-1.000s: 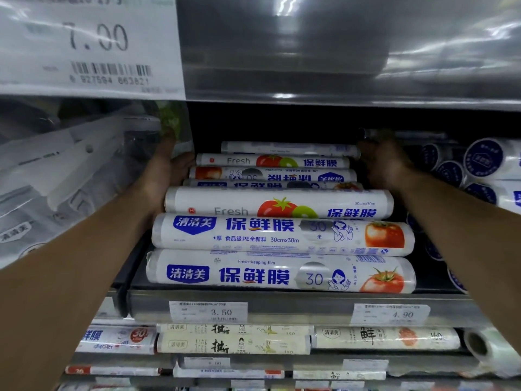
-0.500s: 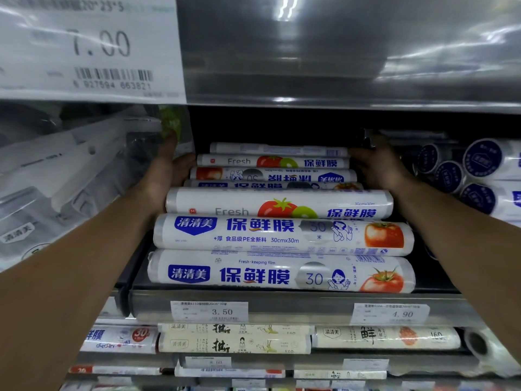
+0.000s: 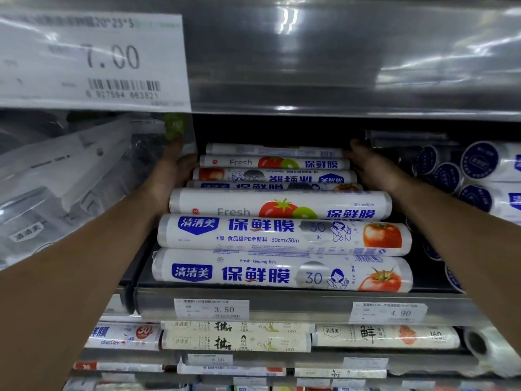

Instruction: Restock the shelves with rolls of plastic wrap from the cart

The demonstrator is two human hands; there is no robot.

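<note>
Several rolls of plastic wrap lie crosswise in a row on the shelf [image 3: 298, 301], running from the front roll [image 3: 282, 273] to the rearmost roll [image 3: 273, 150]. A white "Fresh" roll [image 3: 279, 204] rests on top in the middle of the row. Both my arms reach deep into the shelf. My left hand [image 3: 172, 170] lies flat against the left ends of the back rolls, fingers straight. On the other side, my right hand [image 3: 372, 167] presses against their right ends with its fingers stretched toward the back. No cart is in view.
Clear bags of goods [image 3: 70, 179] hang close on the left. Rolls with dark blue round ends [image 3: 479, 162] are stacked on the right. The upper shelf's edge [image 3: 338, 66] with a 7.00 price tag [image 3: 93, 60] hangs low overhead. Lower shelves hold more rolls [image 3: 236, 337].
The rearmost roll has slid a little to the left between my hands. My right hand has moved leftward against the roll ends. My left hand has hardly moved.
</note>
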